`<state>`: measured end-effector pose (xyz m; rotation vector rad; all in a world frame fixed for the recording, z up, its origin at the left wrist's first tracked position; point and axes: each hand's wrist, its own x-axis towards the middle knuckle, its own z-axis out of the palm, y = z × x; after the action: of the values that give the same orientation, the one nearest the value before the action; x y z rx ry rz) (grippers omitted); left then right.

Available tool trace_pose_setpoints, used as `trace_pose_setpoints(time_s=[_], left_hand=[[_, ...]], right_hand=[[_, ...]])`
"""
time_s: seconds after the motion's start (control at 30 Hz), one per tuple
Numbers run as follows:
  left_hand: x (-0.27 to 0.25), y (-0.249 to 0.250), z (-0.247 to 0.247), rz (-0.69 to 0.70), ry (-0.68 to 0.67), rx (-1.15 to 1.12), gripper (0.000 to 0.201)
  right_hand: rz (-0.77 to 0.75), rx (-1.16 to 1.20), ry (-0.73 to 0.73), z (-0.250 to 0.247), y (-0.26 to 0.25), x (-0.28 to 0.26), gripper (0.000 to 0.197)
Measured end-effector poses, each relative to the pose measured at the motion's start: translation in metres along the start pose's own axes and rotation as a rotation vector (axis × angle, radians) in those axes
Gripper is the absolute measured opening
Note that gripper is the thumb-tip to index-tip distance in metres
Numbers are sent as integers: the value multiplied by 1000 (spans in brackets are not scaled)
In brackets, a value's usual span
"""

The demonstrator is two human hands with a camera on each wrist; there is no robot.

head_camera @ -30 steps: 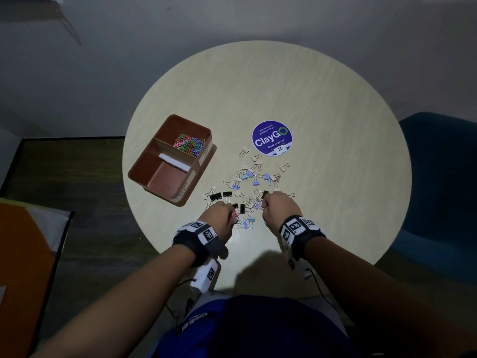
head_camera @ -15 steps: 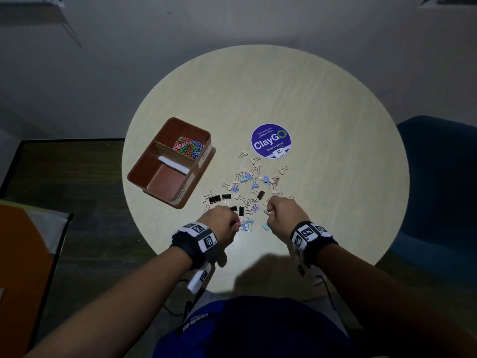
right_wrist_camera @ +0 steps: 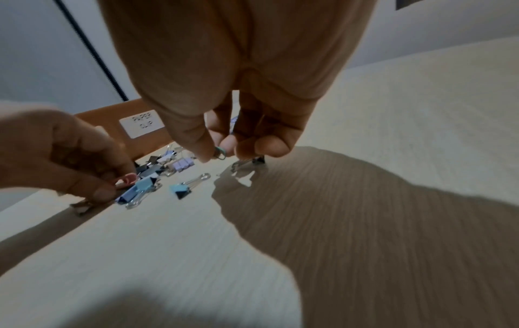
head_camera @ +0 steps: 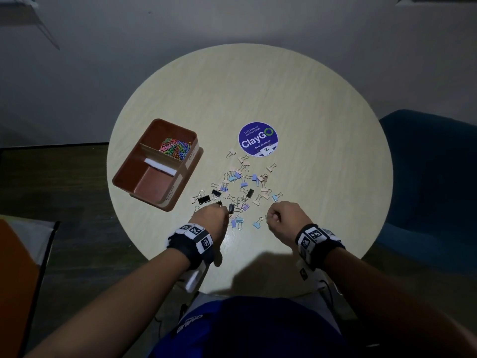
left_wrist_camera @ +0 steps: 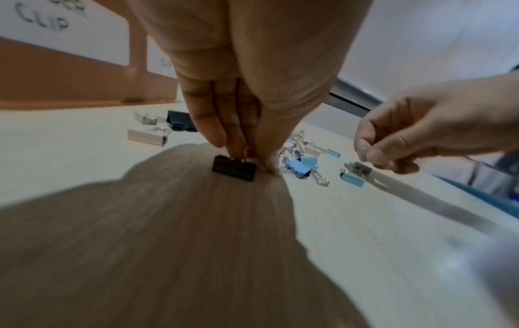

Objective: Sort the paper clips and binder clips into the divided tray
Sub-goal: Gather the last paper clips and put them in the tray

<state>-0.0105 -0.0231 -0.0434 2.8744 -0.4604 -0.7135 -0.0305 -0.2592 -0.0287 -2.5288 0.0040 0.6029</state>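
— So, where did the divided tray (head_camera: 165,202) stand?
— At the left, paper clips (head_camera: 175,148) in its far compartment. The left hand (head_camera: 210,219) pinched a pink clip; the right hand (head_camera: 284,218) pinched a green one (light, slippery wire). Binder clips (head_camera: 242,184) lay between; better grip their stiff bodies.

**Readable text on the table**

A round purple sticker (head_camera: 257,139) on the table (head_camera: 322,151) reads "ClayGo" with "Clean as you go" beneath. A white label (right_wrist_camera: 141,123) on the brown divided tray (head_camera: 134,174) reads "PAPER CLIP"; another label (left_wrist_camera: 60,26) shows "CLIP".
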Motion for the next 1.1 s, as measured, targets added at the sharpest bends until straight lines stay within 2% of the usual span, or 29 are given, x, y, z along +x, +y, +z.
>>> trace_pose_setpoints(time_s=[0.2, 0.33, 0.7, 0.93, 1.1], left_hand=[[0, -13, 2, -77, 50, -157, 20], [-1, -18, 3, -59, 54, -123, 26], [0, -5, 6, 26, -63, 82, 28], [3, -8, -5, -35, 107, -194, 23], [11, -8, -19, -123, 128, -252, 20]], right_hand=[[-31, -20, -16, 10, -8, 5, 14], [-7, -29, -5, 10, -7, 6, 13], [30, 39, 63, 3, 1, 8, 13], [78, 107, 145, -5, 9, 12, 14], [-73, 25, 53, -11, -23, 26, 14]])
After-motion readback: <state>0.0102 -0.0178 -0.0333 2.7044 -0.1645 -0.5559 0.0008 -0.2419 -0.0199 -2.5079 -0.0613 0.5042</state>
